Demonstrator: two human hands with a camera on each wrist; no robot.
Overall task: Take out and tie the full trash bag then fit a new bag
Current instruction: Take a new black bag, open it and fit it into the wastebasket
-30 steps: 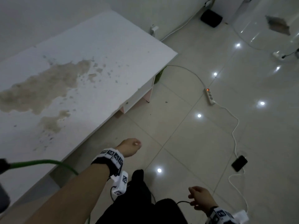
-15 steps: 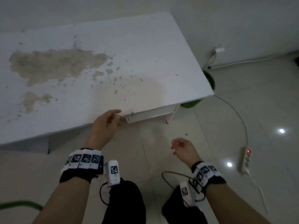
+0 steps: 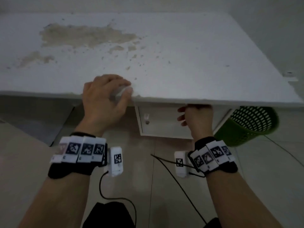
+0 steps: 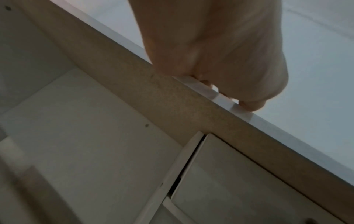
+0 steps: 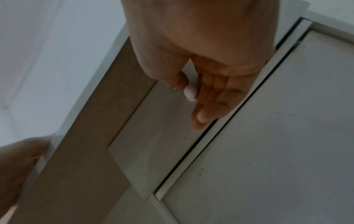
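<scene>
A green perforated trash bin (image 3: 246,127) stands on the floor under the white table's (image 3: 181,46) right end; the tabletop hides its opening. My left hand (image 3: 126,91) grips the table's front edge (image 4: 172,98), fingers on top and thumb below, with something small and white under the fingertips that I cannot make out. My right hand (image 3: 185,116) reaches under the edge to a white drawer front (image 3: 164,127). In the right wrist view its thumb and fingers (image 5: 208,106) pinch a small white knob (image 5: 190,93). No trash bag shows in any view.
The tabletop carries large brown stains (image 3: 85,35). A second knob (image 3: 146,116) sits at the drawer's left. A wall runs behind and right of the table. Black cables (image 3: 177,183) hang from my wrist units over the tiled floor. My dark trouser knees (image 3: 108,214) are at the bottom.
The view swung from the floor to the table front. My left hand rose onto the table's edge, and my right hand moved forward to the drawer knob.
</scene>
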